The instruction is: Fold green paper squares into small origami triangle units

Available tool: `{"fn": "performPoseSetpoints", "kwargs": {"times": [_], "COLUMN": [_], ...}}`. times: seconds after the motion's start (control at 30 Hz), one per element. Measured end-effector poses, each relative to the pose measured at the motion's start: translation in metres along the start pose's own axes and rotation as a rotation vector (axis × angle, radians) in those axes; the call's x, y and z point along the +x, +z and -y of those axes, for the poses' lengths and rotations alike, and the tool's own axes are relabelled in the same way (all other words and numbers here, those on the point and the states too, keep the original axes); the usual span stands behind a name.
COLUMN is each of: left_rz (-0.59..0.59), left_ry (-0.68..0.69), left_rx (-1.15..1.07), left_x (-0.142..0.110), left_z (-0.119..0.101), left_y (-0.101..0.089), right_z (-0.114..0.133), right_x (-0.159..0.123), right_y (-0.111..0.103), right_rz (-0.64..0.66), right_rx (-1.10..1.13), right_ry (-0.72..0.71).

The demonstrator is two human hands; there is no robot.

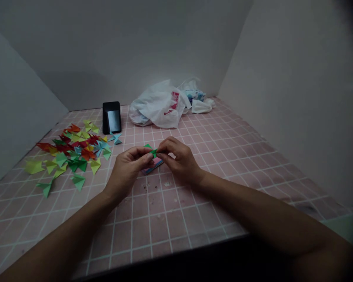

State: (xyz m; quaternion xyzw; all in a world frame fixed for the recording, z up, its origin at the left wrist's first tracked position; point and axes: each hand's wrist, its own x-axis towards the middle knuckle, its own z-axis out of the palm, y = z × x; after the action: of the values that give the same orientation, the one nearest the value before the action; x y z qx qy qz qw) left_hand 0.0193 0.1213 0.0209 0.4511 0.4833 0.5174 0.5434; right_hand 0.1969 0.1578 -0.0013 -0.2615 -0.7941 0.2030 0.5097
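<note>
My left hand [128,170] and my right hand [176,156] meet above the middle of the pink grid surface. Their fingertips pinch a small folded piece of green paper [151,151] between them. Just below the hands lies a stack of pink and blue paper squares [151,166], partly hidden by my fingers. To the left of my left hand spreads a loose pile of folded origami pieces [70,150] in red, yellow-green, green and light blue. A light blue folded piece [115,138] lies apart from the pile, nearest my left hand.
A black phone [112,117] stands propped at the back, behind the pile. A crumpled white plastic bag [155,105] lies at the back with a blue-patterned packet [195,95] behind it. Grey walls [288,98] rise at the back and on both sides of the pink tiled surface [153,231].
</note>
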Motion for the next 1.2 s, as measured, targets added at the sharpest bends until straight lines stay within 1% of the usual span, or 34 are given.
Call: {"fn": "performPoseSetpoints", "kwargs": {"times": [0.1,0.17,0.3,0.53,0.73,0.8,0.9,1.0,1.2], "left_rz": [-0.001,-0.015,-0.034,-0.022,-0.048,-0.039,-0.025,-0.030,-0.035], "left_ry": [0.068,0.117,0.217,0.366,0.491,0.500,0.450,0.410,0.395], "left_rx": [0.079,0.139,0.242,0.381,0.490,0.510,0.512,0.491,0.433], "left_x": [-0.0006,-0.0010,-0.0021,-0.0038,-0.0026,-0.0025,-0.0027,-0.0030,-0.0017], "left_z": [0.0006,0.0004,-0.0002,-0.0014,-0.0008,-0.0008,-0.0021,-0.0037,-0.0032], "left_y": [0.0004,0.0006,0.0002,-0.0020,-0.0049,-0.0052,-0.0043,-0.0032,-0.0027], "right_z": [0.0023,0.0042,0.0075,0.0079,0.0078,0.0081,0.0085,0.0081,0.0071], "right_x": [0.0005,0.0004,-0.0002,-0.0009,-0.0009,-0.0009,-0.0009,-0.0010,-0.0003], "right_y": [0.0008,0.0011,0.0011,0.0009,0.0003,0.0003,0.0005,0.0006,-0.0005], "right_rz": [-0.024,-0.029,-0.038,-0.030,0.012,0.008,0.006,0.021,0.044], "right_rx": [0.023,0.032,0.035,0.099,0.055,0.057,0.049,0.038,0.029], "right_ry": [0.061,0.077,0.068,0.066,0.070,0.067,0.071,0.080,0.060]}}
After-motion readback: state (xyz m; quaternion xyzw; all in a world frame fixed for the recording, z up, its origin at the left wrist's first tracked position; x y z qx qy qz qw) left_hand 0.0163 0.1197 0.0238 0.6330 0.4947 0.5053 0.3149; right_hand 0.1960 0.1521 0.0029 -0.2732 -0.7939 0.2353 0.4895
